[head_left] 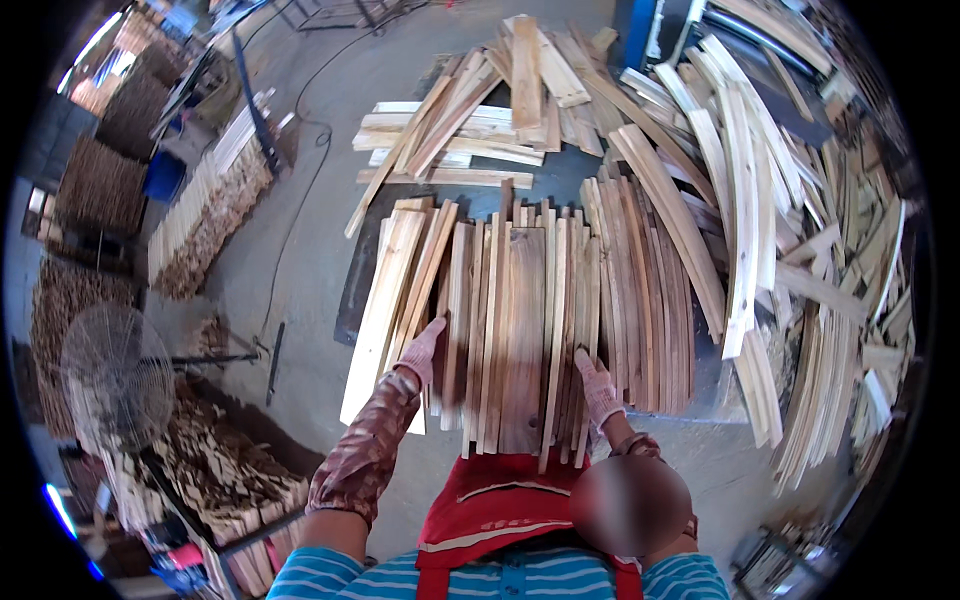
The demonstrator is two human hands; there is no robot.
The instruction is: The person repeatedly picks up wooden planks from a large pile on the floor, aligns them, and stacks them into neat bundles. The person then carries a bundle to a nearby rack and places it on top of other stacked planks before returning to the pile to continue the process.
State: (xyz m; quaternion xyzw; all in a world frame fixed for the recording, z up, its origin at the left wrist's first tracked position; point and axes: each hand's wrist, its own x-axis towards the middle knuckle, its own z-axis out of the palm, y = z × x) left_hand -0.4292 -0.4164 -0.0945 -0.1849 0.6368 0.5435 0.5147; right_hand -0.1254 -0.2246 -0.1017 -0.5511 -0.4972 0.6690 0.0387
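A row of wooden boards [527,330] stands on edge in front of my red apron, their near ends close to it. My left hand [424,352], in a pale glove, presses against the row's left side. Against its right side is my gloved right hand [598,386], so the boards are gripped between the two. Part of each hand's fingers is hidden by the wood. Pale planks [385,300] lean just left of the row. More upright boards [645,300] stand close on the right.
Loose planks [450,150] lie crossed on the far side of the dark table [352,300]. A large heap of strips [740,200] fills the right. At left are a wire fan [117,375], stacked wood [210,220] and a cable [300,150] on the floor.
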